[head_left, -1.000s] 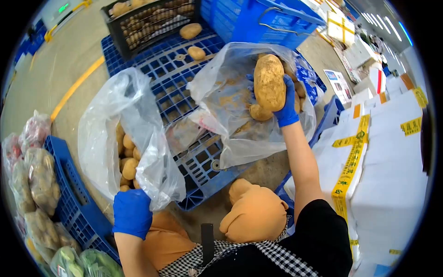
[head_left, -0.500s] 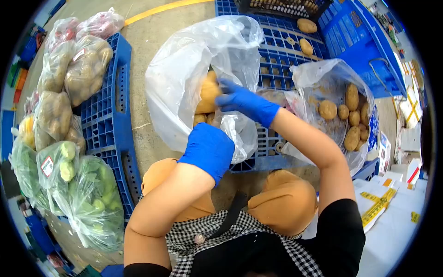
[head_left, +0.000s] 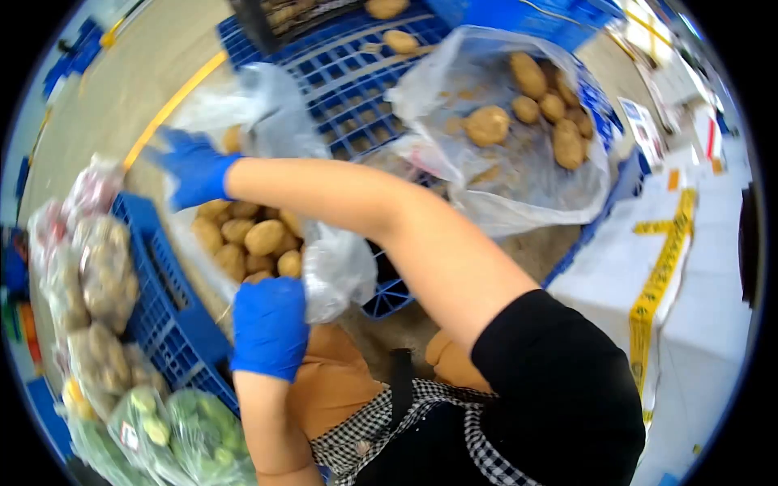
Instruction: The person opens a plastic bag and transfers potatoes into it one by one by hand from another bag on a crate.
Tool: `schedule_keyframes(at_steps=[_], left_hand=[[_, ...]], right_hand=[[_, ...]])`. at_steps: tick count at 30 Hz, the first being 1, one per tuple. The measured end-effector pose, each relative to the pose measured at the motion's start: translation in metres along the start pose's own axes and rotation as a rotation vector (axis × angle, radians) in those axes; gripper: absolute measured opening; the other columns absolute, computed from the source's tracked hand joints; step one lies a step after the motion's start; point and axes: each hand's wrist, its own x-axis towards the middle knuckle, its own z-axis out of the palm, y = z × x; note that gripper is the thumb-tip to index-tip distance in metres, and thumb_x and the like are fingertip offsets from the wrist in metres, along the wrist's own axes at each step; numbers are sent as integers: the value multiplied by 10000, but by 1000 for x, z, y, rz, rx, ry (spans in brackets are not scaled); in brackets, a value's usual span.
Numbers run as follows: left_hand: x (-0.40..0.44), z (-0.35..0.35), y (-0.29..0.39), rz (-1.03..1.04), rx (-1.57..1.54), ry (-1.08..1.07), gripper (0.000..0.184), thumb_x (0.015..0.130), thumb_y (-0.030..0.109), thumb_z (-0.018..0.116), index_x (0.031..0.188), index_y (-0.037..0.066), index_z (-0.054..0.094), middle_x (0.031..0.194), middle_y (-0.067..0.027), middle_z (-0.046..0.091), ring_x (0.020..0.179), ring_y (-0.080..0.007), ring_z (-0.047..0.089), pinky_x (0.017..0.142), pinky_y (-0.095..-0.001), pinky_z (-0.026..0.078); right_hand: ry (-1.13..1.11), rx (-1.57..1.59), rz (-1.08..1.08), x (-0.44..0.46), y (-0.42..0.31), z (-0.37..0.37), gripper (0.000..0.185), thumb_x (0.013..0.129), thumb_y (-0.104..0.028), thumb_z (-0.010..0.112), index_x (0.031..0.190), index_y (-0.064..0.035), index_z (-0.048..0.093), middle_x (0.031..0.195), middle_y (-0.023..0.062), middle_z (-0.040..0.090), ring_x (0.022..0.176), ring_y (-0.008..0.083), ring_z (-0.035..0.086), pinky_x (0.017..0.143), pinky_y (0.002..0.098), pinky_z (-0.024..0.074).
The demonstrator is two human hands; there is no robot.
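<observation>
Brown, rounded potatoes (head_left: 264, 237) lie heaped inside an open, clear plastic bag (head_left: 344, 271) ahead of me and to my left, just beyond my left hand. That blue-gloved left hand (head_left: 270, 328) is closed at the bag's near edge, holding the gathered film; its fingertips are hidden beneath the glove's back. My right hand (head_left: 190, 168), also in a blue glove, reaches across to the bag's far left side, my bare forearm passing above the bag. Its fingers are spread wide and blurred, and I see nothing held in them; whether they touch the film, I cannot tell.

To the right of this bag, a second clear plastic bag (head_left: 474, 185) gapes open, with more potatoes mostly toward its far right side and a larger one (head_left: 487, 126) set nearer the middle. Both bags are by a blue plastic lattice pallet (head_left: 348, 69). Farther out on it, two loose potatoes lie near a black slatted crate (head_left: 259, 28), and a blue plastic tub (head_left: 519, 23) stands beyond the second bag.

White boxes (head_left: 600, 283) bound with yellow printed tape fill my right side. On my left, another blue lattice pallet (head_left: 166, 300) is beside clear bags of produce (head_left: 105, 267), the nearest holding green vegetables.
</observation>
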Motion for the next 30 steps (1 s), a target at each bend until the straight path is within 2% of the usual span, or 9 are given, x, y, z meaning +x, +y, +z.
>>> schedule_keyframes(at_steps=[2,4,7,9,11,13,19,23,30], left_hand=[[5,-12,5,31,-29,-31,109,669,31,591,773,45,560,717,-177,577,710,-382,561,649,-462,439],[7,-6,9,-3,9,-77,110,667,29,592,770,42,554,738,-183,580,720,-385,558,649,-462,438],[-1,-8,14,-60,27,-107,120,660,26,596,770,38,548,765,-187,580,733,-383,553,650,-460,438],[-6,-14,14,-44,14,-78,142,649,22,601,777,39,542,783,-180,571,742,-375,546,657,-454,436],[-7,-14,12,-70,18,-82,152,643,22,605,778,40,537,770,-175,564,734,-374,541,660,-452,432],[-7,-9,9,-59,13,-83,150,644,30,605,773,37,530,754,-173,555,731,-368,534,661,-450,427],[-6,-6,11,-21,-51,28,171,617,42,622,771,34,549,732,-175,563,717,-360,552,650,-452,445],[4,2,0,-35,-95,-124,88,635,97,630,712,57,613,694,-162,617,664,-351,613,627,-438,477],[26,18,-5,116,-106,-127,102,674,131,609,726,49,639,722,-191,634,686,-359,633,629,-433,510]], right_hand=[[93,-164,-236,26,-17,-42,586,713,-426,669,1193,-99,589,1307,247,476,1247,401,410,1023,427,359],[-320,190,-41,20,-7,-83,516,771,-387,650,1186,-89,583,1238,185,547,1154,344,513,988,418,398],[-54,-144,-242,-49,31,-201,404,755,-212,685,1130,-86,600,1135,129,603,1031,312,579,893,398,461],[-103,-493,39,-117,79,-273,436,735,-151,672,1152,-65,577,1159,141,581,1057,326,563,889,423,463],[-544,-856,638,-191,103,-342,686,728,-198,676,1344,-75,397,1379,184,407,1223,377,440,990,440,404],[-606,-1168,502,-261,128,-374,673,728,-225,686,1326,-104,401,1350,192,436,1158,385,495,941,441,431],[-319,-570,780,-262,151,-400,482,726,-284,714,1125,-48,582,1051,176,640,952,316,621,849,399,480],[-16,561,1342,-228,106,-369,440,866,-305,632,1197,-20,574,1126,87,625,1023,192,600,899,332,473],[220,1064,587,39,102,-343,407,936,-316,535,1253,-66,487,1224,108,551,1110,221,549,948,346,462]])
